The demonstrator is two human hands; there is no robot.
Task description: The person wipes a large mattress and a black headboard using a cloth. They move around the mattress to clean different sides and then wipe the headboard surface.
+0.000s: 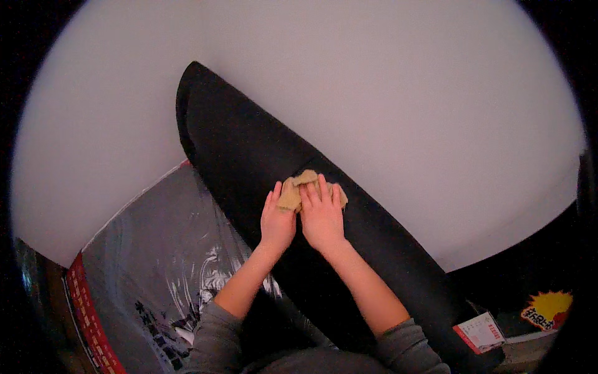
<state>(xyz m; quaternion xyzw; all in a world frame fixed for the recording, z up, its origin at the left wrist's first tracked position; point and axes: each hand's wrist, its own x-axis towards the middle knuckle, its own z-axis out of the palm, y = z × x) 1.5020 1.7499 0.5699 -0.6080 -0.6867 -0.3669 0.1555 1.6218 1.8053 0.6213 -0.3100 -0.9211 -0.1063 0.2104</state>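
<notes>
A crumpled tan cloth (290, 198) lies bunched against a long black panel, probably a headboard (243, 126), that slants across the middle of the view. My right hand (323, 222) is on the cloth, fingers spread over its folds. Close beside it, my left hand (277, 226) grips the cloth's left side, and part of its fingers is hidden by the fabric. Both hands rest around the panel's middle, between its two long edges.
A plain pale wall (397, 103) rises behind the panel. On the left lies a plastic-wrapped grey mattress (154, 233) with a red border (91, 322). At lower right are a printed white-and-red card (481, 332) and a yellow starburst sign (551, 306).
</notes>
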